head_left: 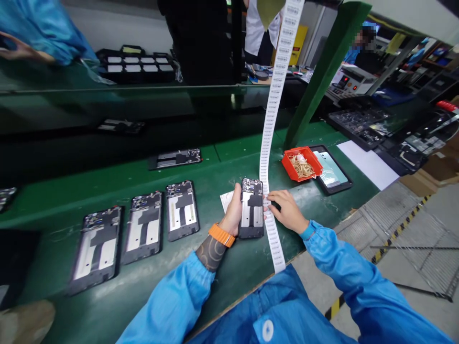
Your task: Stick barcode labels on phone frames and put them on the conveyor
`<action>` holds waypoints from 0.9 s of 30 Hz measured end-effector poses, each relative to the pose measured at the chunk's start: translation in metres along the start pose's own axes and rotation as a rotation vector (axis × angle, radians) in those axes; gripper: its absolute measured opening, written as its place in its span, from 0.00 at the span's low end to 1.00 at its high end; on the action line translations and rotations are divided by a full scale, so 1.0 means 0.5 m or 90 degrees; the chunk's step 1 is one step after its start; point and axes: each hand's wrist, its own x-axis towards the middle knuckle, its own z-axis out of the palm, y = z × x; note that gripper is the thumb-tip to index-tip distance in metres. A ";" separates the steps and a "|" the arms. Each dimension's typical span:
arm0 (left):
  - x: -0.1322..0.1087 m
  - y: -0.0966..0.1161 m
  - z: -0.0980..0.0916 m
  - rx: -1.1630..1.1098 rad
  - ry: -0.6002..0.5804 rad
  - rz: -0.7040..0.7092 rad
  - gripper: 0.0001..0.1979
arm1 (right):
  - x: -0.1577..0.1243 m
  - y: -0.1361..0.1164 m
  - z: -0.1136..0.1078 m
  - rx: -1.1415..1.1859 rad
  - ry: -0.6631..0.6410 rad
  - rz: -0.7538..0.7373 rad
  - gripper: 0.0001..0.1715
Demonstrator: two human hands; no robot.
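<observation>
From the head camera, your left hand [232, 211] is clasped around a black open-backed phone frame [252, 209]. It holds the frame by its long edge, just above the green bench top [215, 267], with the exposed inside facing up at you. That grip seems to keep the open face clear on the side nearest the long white strip of printed labels [278, 81], which hangs from above and runs down across the bench beside the frame.

Your right hand [288, 211] lies on that strip with bent fingers, fingertips at the strip's edge next to the frame. I can't tell whether they pinch a label or only press it flat (the thumb is hidden).

To your left, three more dark open phone frames [143, 227] lie face up in a row, well apart from your hands. Another one [175, 158] sits further back on the darker belt. A small white paper slip [225, 198] shows behind your left hand. On the right, a red plastic tray of tan rubber bands [301, 164] touches a flat black tray with pale film [333, 171]. Nothing lies between your hands and the strip.
</observation>
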 end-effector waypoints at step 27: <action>-0.078 0.076 -0.031 -0.098 -0.084 0.146 0.33 | 0.068 -0.100 -0.059 0.673 0.199 0.282 0.11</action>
